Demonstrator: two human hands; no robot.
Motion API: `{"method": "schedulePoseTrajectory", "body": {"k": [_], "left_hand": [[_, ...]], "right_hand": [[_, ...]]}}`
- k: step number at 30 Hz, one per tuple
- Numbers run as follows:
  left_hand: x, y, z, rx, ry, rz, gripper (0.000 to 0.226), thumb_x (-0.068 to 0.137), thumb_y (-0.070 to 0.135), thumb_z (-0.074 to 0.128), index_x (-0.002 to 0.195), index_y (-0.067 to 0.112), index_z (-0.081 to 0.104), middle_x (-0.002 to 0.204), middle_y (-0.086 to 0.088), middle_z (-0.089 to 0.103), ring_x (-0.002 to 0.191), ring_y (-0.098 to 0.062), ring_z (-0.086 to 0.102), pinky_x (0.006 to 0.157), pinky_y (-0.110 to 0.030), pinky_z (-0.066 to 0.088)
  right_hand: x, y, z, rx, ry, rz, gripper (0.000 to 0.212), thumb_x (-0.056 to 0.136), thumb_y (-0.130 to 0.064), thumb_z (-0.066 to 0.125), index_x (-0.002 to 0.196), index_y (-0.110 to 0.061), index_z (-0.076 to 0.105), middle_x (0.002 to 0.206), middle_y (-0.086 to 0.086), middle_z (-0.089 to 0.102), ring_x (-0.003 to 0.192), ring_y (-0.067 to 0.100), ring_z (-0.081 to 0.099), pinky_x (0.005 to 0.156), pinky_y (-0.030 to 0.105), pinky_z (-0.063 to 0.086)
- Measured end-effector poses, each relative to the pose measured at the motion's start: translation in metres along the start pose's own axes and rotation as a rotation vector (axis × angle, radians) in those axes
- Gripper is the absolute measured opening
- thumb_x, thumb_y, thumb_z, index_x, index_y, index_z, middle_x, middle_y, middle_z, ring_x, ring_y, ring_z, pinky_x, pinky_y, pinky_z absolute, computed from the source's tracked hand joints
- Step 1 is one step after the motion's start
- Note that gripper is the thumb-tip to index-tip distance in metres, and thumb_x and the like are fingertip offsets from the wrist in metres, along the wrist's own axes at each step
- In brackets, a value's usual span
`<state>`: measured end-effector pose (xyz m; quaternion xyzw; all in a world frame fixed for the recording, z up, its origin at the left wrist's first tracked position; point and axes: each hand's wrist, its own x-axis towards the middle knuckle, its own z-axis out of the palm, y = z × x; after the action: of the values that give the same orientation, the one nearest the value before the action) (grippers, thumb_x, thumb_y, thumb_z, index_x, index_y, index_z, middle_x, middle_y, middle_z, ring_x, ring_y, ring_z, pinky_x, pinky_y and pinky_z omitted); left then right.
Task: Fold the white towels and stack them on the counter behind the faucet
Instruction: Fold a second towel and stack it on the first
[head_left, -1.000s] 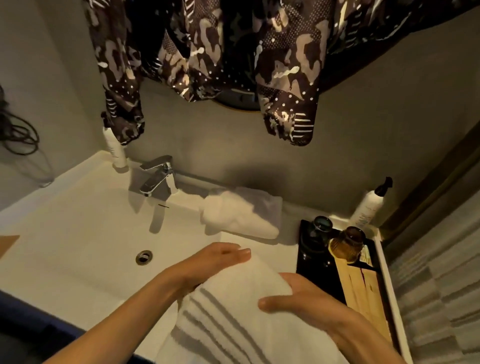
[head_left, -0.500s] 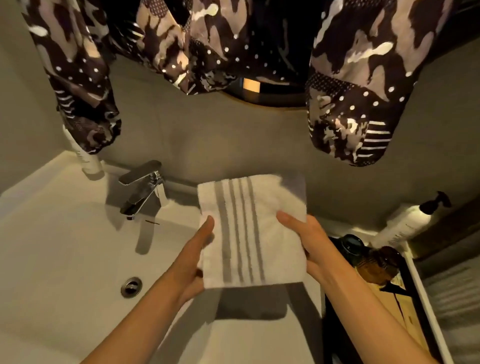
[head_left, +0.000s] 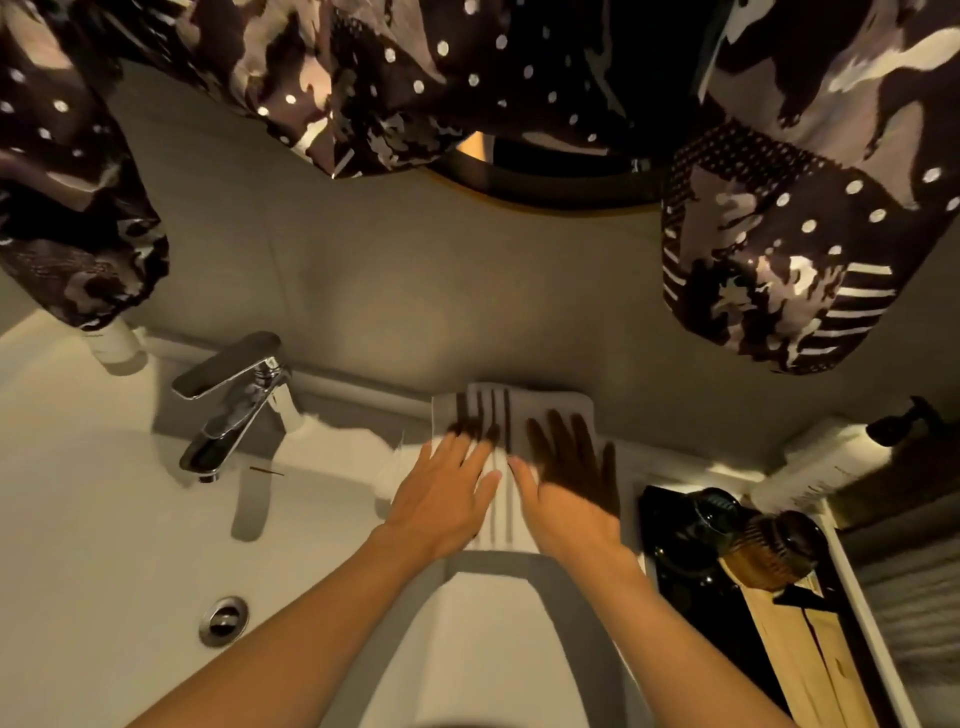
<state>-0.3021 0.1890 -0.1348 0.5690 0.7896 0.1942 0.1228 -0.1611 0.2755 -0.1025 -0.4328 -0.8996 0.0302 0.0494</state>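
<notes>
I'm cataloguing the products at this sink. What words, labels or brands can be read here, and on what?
None can be read.
White pump bottle on the right: faint marks on its side, too blurred to read.
Bottle left of the faucet: no lettering visible.
Striped towel: stripes only, no text.

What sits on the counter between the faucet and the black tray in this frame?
In the head view, the folded striped towel lies between the faucet and the black tray, against the wall, with the left hand and right hand flat on it.
</notes>
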Motion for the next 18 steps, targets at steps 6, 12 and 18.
{"method": "schedulePoseTrajectory", "body": {"k": [6,12,18], "left_hand": [[0.027,0.009,0.002,0.064,-0.112,-0.086,0.045,0.104,0.041,0.022,0.131,0.023,0.053,0.142,-0.006,0.055,0.131,-0.025,0.044,0.113,-0.044,0.027],[0.022,0.014,-0.028,0.143,-0.236,-0.061,0.047,0.102,0.04,0.03,0.143,0.019,0.041,0.148,-0.01,0.047,0.137,-0.031,0.039,0.113,-0.055,0.027],[-0.002,0.04,-0.061,0.152,-0.117,-0.001,0.038,0.1,0.032,0.041,0.134,0.016,0.05,0.137,-0.009,0.056,0.126,-0.028,0.049,0.106,-0.048,0.04]], "right_hand": [[0.03,0.007,0.008,0.028,-0.301,0.128,0.06,0.1,-0.053,0.02,0.157,-0.037,0.008,0.167,-0.01,0.001,0.153,0.017,-0.004,0.121,0.053,-0.002],[0.026,-0.004,-0.022,-0.043,-0.366,0.082,0.061,0.1,-0.052,0.019,0.157,-0.034,0.009,0.167,-0.007,-0.002,0.153,0.021,-0.009,0.12,0.057,-0.007],[0.01,-0.012,-0.062,0.03,-0.323,0.001,0.058,0.102,-0.05,0.021,0.155,-0.027,0.023,0.166,0.001,0.013,0.153,0.026,0.006,0.122,0.052,0.007]]}}
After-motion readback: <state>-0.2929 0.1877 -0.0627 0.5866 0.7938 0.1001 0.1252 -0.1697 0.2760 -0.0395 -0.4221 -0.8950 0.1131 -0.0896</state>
